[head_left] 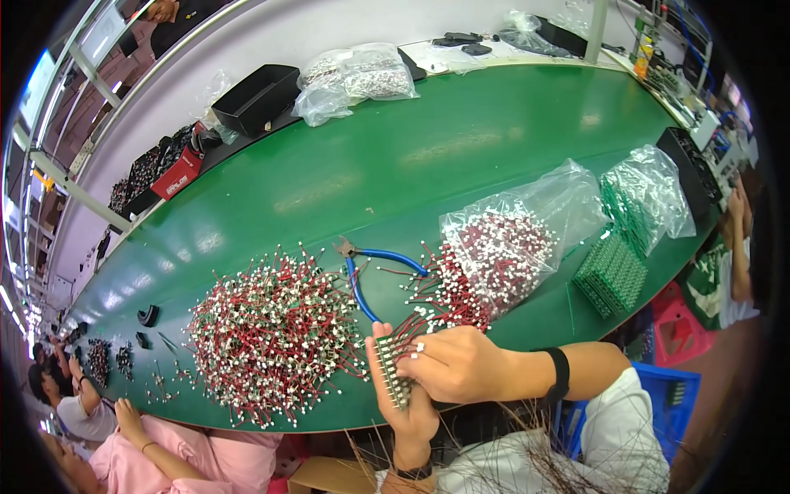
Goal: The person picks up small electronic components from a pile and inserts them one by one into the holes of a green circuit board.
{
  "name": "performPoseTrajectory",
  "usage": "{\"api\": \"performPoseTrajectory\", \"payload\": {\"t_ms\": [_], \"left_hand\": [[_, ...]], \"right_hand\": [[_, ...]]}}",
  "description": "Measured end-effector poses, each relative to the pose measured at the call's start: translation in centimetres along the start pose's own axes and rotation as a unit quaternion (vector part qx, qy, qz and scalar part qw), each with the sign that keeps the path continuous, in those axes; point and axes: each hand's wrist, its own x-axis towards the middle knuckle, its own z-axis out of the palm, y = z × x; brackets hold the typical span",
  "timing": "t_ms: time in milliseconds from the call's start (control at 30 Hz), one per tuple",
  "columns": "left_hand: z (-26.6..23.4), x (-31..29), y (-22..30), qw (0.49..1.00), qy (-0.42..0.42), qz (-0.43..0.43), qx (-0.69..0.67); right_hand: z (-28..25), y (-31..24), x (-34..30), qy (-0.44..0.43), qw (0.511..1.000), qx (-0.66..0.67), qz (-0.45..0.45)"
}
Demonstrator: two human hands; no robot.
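My left hand (414, 421) is closed around a narrow green circuit-board strip (385, 366) with a row of pale metal connectors along it, held tilted over the table's near edge. My right hand (461, 362) pinches at the strip's right side, and a small white wire connector (419, 347) shows at its fingers. The fingertips are partly hidden there. To the left lies a large heap of red wire leads (276, 333) with white plugs and small green boards. Blue-handled cutting pliers (356, 276) rest with handles spread just beyond my hands.
A clear bag (510, 255) spills red leads with white plugs. Right of it stand stacked green board panels (611, 276) and another plastic bag (654, 193). Black bins (257, 99) and bagged parts (358, 78) line the back. A person in pink (177, 461) sits close on the left.
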Motion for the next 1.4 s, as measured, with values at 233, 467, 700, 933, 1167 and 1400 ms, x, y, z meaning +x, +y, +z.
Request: {"api": "performPoseTrajectory", "payload": {"t_ms": [233,467,700,933,1167,1400], "left_hand": [[-1.3,0.1,-0.5,0.944,0.213,-0.088,-0.235],[-1.6,0.1,-0.5,0.932,0.250,-0.086,-0.246],[-1.4,0.2,-0.9,0.918,0.249,-0.050,-0.305],[-1.6,0.1,-1.2,0.929,0.243,-0.055,-0.275],[-0.2,0.6,1.0,0.949,0.181,-0.077,-0.247],[-0.6,-0.2,-0.3,0.976,0.113,-0.036,-0.184]], "right_hand": [[-1.9,3.4,1.0,0.023,0.994,-0.060,0.093],[0.8,3.5,-0.6,-0.198,0.973,-0.091,0.071],[-0.3,3.1,0.5,-0.076,0.965,0.149,0.200],[-0.8,2.4,0.8,-0.024,0.985,0.134,0.104],[0.5,-0.3,-0.1,-0.029,0.991,0.126,0.030],[1.6,0.1,-0.6,-0.061,0.991,0.104,0.065]]}}
